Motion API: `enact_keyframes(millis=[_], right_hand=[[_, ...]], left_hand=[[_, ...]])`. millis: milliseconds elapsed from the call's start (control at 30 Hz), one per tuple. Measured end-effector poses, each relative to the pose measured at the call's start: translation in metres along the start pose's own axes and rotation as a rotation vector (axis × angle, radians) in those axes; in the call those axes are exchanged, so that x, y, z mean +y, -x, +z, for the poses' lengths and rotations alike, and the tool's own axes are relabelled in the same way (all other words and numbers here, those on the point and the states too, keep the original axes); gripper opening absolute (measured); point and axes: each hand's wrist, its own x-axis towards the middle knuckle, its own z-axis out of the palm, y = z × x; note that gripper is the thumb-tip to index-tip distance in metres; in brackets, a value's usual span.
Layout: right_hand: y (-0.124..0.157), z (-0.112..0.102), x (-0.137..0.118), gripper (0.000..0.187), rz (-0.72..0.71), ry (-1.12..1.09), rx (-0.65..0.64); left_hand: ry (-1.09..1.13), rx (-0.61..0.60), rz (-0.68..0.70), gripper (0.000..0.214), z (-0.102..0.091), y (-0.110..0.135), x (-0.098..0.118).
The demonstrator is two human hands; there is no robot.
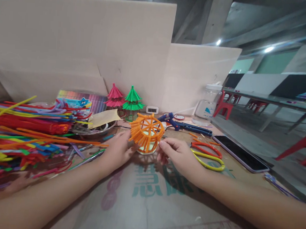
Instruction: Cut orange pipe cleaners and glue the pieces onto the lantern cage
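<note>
An orange pipe-cleaner pavilion model (148, 130) is held low over the cardboard in front of me. Its ring-shaped top has spokes, and a partly finished skirt of short strips covers the left side; a pale round base shows below. My left hand (119, 147) grips it from the left, fingertips partly hidden behind it. On the other side, my right hand (175, 153) is closed, with thumb and fingers pinched at the model's right edge. Yellow-handled and orange-handled scissors (210, 160) lie just right of my right hand.
Piled pipe cleaners (22, 140) cover the left side, near a metal bowl (96, 133). Pink (114, 96) and green (132, 101) tree-like models stand behind, beside a small digital clock (152, 110). A blue glue gun (172, 121), clear jug (207, 106) and phone (240, 153) are rightward.
</note>
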Motion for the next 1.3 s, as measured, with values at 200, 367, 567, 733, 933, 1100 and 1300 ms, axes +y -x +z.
enact_keyframes(millis=[200, 367, 567, 733, 933, 1100, 1300], right_hand=[[-0.0007, 0.0024, -0.0019, 0.040, 0.066, -0.123, -0.022], [-0.0002, 0.0033, -0.0012, 0.041, 0.076, -0.145, -0.018], [-0.0015, 0.0033, 0.0020, 0.042, 0.082, -0.154, -0.026], [-0.0007, 0.0010, 0.0056, 0.047, 0.063, -0.163, -0.030], [0.0009, -0.0018, 0.0049, 0.048, 0.061, -0.158, -0.003], [-0.0006, 0.0016, 0.0045, 0.046, 0.053, -0.132, -0.014], [0.0010, 0.0051, 0.0013, 0.045, 0.038, -0.114, -0.002]], left_hand=[[-0.021, 0.001, 0.008, 0.038, -0.0005, -0.0002, 0.0023], [-0.035, 0.007, 0.005, 0.039, 0.0002, 0.0002, 0.0022], [-0.044, 0.002, 0.003, 0.038, 0.0006, -0.0005, 0.0005], [-0.029, -0.003, 0.020, 0.039, -0.0008, -0.0008, 0.0012], [-0.042, -0.008, 0.017, 0.040, 0.0004, 0.0009, -0.0009], [-0.049, -0.008, 0.039, 0.037, -0.0011, 0.0009, 0.0017], [-0.099, -0.017, 0.017, 0.031, -0.0027, 0.0009, 0.0034]])
